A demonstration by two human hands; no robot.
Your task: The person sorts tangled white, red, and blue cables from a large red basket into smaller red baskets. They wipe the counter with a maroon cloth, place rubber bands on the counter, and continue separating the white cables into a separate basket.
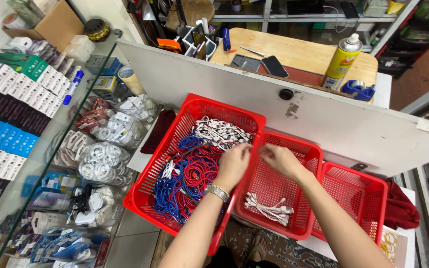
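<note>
Hands meet over the rim between big red basket [151, 168] and middle basket [308, 149] — left hand [233, 164] and right hand [280, 159] pinching a white cable [256, 145] lying crosswise between them — left nearer the cable heap [194, 168].

3 baskets are bright red: the large basket [150, 181], the middle basket [304, 149] and the small basket [368, 196]. The large one holds red cables [197, 173], blue cables [167, 198] and white cables [219, 131]. White short cables [269, 208] lie in the middle one. A silver bracelet [218, 192] circles the left wrist. The spray can [342, 59] is yellow.
</note>
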